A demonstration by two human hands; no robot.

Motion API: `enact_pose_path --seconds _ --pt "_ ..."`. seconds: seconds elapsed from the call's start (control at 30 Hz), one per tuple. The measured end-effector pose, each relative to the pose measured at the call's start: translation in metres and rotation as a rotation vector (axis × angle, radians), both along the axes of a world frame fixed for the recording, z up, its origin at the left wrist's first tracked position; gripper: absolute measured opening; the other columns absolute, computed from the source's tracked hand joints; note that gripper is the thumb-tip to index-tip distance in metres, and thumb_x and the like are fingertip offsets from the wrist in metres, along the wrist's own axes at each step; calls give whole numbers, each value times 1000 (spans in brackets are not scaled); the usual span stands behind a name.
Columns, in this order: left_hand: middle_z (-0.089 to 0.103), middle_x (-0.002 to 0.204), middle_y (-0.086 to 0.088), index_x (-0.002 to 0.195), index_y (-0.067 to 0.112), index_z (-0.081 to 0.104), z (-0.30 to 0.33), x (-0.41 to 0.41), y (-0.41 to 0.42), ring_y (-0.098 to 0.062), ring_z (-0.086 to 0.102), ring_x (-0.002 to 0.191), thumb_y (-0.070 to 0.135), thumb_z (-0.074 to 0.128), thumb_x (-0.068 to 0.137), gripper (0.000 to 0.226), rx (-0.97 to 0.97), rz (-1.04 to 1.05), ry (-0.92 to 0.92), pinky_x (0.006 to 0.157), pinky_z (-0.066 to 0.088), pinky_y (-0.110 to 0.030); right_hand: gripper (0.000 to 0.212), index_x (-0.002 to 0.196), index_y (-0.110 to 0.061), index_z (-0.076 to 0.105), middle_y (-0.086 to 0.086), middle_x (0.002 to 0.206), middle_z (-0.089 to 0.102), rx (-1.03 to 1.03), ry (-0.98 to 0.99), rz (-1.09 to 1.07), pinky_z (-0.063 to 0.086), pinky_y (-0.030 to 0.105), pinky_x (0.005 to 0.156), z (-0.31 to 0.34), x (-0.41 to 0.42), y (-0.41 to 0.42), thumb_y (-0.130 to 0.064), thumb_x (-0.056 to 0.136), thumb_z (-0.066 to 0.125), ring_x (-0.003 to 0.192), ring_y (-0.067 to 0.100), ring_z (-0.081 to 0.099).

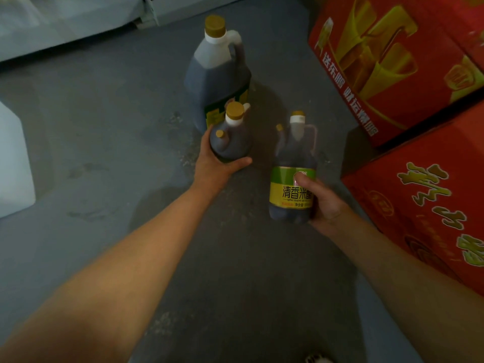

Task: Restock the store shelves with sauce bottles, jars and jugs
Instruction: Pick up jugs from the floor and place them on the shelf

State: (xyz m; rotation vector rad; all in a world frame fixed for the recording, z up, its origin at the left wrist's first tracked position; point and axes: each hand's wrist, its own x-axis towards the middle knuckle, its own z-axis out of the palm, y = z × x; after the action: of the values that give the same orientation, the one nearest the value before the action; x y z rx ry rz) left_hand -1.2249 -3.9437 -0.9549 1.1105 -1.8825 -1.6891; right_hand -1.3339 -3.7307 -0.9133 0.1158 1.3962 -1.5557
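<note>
small dark bottle (230,142) being gripped round belly by left hand (217,163), labelled bottle (293,179) being held round label by right hand (323,203), both over floor (104,127). big jug (217,74) being left standing behind. full, probably heavy, slick plastic; handles likely safer.

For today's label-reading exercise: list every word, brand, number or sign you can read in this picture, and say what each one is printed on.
"清香米醋": green-yellow label of the bottle that the right hand grips.
"净含量": same label, lower edge; the number after it is hidden.
Small Latin line under the big characters: too blurred to read.
"送东鹏 财运爆棚": upper red carton, blurred.
Gold characters on the lower red carton: unreadable.
Large jug label: unreadable.
</note>
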Motion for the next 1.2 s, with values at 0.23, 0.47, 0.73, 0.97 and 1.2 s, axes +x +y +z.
enact_pose_path --seconds 0.23,0.47,0.73,0.97,1.2 --pt "64 128 9 138 25 48 6 1 0 -8 61 116 44 94 57 95 -105 21 -53 98 53 -36 62 133 -9 57 18 115 65 6 -11 -28 54 41 85 -1 -1 -2 -29 75 69 96 30 65" --pt "72 115 3 128 18 59 19 21 8 -9 69 104 51 86 54 86 239 2 36 89 57 -34 65 138 -5 54 16 114 67 -9 -39 -43 58 40 81 -7 -3 -4 -31 79 67 95 28 68" --pt "74 110 -11 125 11 62 21 31 4 -26 71 102 43 81 66 69 643 -55 97 87 57 -43 72 141 -4 51 22 129 62 30 -87 -45 57 43 85 -12 -4 -22 -33 77 65 100 31 66" --pt "73 111 -15 118 13 65 27 54 13 -28 71 102 51 80 60 71 779 9 36 78 59 -40 58 130 -8 61 15 116 71 69 -135 -127 56 49 93 -13 13 -24 -31 77 66 99 28 70" --pt "75 104 -15 108 14 71 104 108 47 -29 73 96 57 88 47 77 880 148 -110 75 60 -41 46 120 -12 65 10 104 76 80 -250 -158 61 37 71 58 60 5 -29 78 65 88 23 75"
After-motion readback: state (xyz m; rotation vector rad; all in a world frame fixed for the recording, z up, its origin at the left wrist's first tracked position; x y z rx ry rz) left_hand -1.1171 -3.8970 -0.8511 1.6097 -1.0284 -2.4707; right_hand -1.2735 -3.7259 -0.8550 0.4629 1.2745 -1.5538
